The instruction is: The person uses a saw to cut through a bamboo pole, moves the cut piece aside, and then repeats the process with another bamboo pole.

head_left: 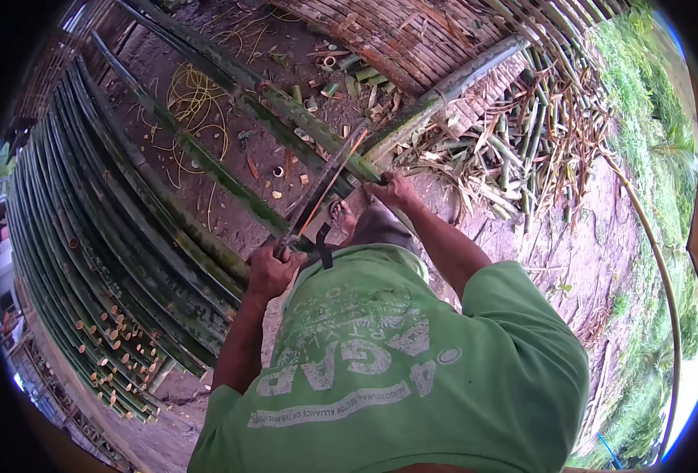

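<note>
My left hand [271, 270] is closed around the near end of a bow saw with a dark frame [315, 194] and a thin orange blade [334, 183]. The saw slants away from me, up and to the right, and its far part overlaps a green bamboo pole [306, 124]. My right hand [392, 191] is wrapped around the near end of that pole, just in front of my legs. A second bamboo pole [227, 175] runs diagonally toward my left hand and ends close by it.
Many long bamboo poles [120, 236] lie side by side at the left. Tangled yellow cord [194, 98] and cut pieces litter the dirt ahead. A slatted bamboo panel [412, 35] lies at the top, with a heap of bamboo scraps [522, 142] at the right. My bare foot [343, 214] shows below the pole.
</note>
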Demonstrator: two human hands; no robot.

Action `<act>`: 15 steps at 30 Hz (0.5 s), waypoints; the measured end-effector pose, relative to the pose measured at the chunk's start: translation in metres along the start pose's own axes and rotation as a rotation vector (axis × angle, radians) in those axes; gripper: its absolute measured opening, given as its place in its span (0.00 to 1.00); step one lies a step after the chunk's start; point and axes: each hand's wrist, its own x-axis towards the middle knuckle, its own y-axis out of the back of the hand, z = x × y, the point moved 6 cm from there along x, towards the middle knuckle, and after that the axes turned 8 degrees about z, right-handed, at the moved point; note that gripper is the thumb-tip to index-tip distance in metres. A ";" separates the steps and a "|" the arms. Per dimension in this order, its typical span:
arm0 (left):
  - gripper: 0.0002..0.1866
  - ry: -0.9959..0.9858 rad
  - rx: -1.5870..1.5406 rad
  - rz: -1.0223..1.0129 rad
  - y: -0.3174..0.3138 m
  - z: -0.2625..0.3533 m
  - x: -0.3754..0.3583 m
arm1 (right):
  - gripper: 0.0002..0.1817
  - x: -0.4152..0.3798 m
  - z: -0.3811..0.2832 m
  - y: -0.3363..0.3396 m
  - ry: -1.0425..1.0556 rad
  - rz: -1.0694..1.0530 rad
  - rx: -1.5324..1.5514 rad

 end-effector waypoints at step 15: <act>0.10 -0.149 0.066 -0.133 -0.074 -0.035 0.042 | 0.34 -0.002 0.000 0.001 -0.004 0.073 -0.114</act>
